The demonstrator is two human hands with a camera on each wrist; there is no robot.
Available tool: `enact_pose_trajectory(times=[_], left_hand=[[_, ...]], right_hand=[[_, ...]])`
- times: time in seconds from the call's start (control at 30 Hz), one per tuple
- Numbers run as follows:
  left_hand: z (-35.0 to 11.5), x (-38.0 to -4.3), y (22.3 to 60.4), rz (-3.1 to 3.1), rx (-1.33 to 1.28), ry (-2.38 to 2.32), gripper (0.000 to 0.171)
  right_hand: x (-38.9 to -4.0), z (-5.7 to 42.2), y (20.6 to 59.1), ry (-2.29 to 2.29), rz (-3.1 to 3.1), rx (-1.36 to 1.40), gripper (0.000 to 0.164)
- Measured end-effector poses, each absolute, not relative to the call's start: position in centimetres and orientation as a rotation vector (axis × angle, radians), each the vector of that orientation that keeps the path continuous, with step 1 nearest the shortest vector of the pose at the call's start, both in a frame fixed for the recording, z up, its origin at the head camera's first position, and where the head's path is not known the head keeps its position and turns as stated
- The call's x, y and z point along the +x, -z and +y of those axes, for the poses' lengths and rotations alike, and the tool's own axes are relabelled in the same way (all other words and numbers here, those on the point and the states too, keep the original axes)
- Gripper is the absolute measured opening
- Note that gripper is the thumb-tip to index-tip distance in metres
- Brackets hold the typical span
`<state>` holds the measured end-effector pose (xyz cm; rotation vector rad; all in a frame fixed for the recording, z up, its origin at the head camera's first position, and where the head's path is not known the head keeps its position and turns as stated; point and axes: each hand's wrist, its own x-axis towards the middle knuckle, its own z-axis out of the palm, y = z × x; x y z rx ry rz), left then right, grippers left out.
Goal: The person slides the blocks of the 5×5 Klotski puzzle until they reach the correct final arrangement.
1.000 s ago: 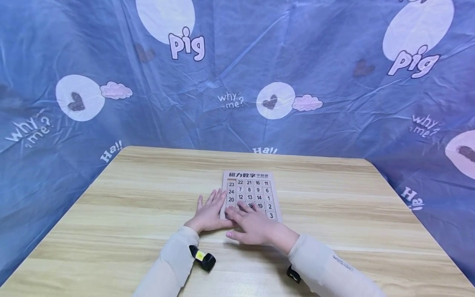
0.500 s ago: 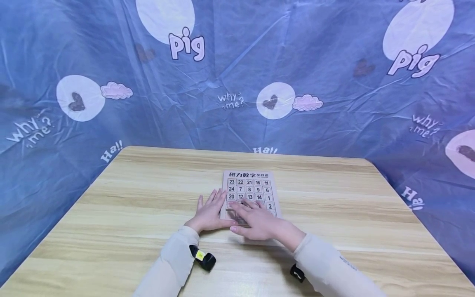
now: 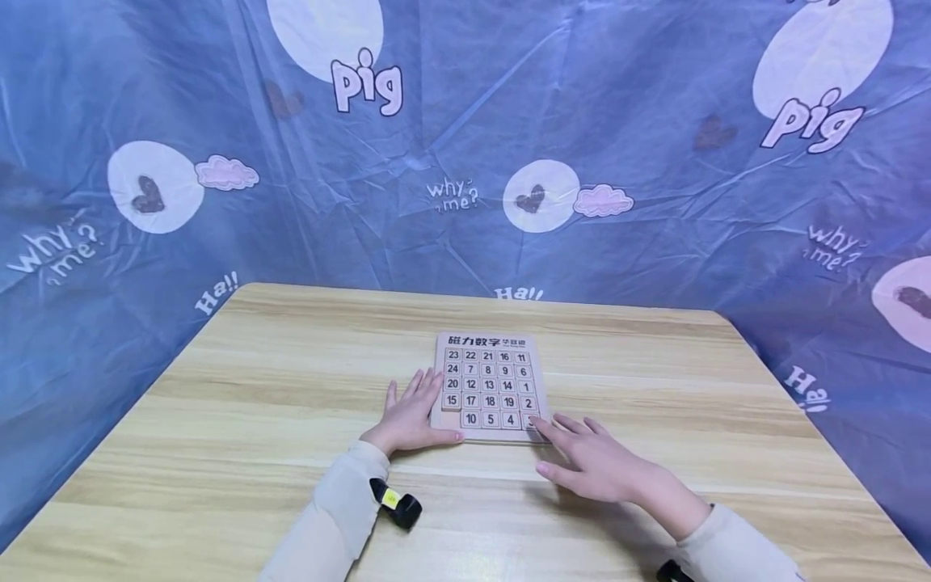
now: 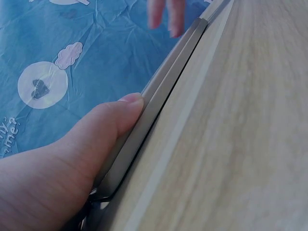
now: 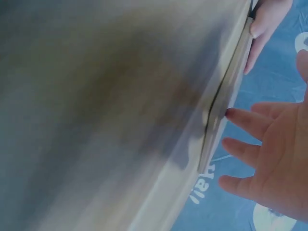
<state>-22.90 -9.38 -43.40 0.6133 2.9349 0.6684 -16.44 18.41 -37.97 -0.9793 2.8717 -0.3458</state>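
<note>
A number sliding puzzle (image 3: pixel 483 341) lies flat on the table, its numbered tiles in rows below a printed heading. The bottom-left slot is bare, with the 15 tile (image 3: pixel 452 400) above it and the 10 tile (image 3: pixel 470 419) to its right. My left hand (image 3: pixel 409 420) rests against the puzzle's near-left corner, fingers straight along the left side. In the left wrist view its thumb (image 4: pixel 127 105) presses the near edge. My right hand (image 3: pixel 600 465) is spread at the lower right, index fingertip at the bottom-right tile, partly covering its number.
The wooden table (image 3: pixel 291 347) reaches out around the puzzle on all sides. Behind it hangs a blue printed cloth (image 3: pixel 407 234). A black strap end with a yellow label (image 3: pixel 396 503) sticks out from the left sleeve.
The left-column tiles slid up, moving the bare slot from the top left to the bottom left. My right hand moved off the middle tiles to the lower right; my left hand stayed put.
</note>
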Motion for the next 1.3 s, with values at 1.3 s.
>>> enact_pose_trajectory(times=[1.3], left_hand=[[-9.4, -22.8, 43.2, 2.928, 0.613, -0.677, 0.106]], right_hand=[[-26.9, 15.4, 39.1, 0.467, 2.908, -0.665, 0.067]])
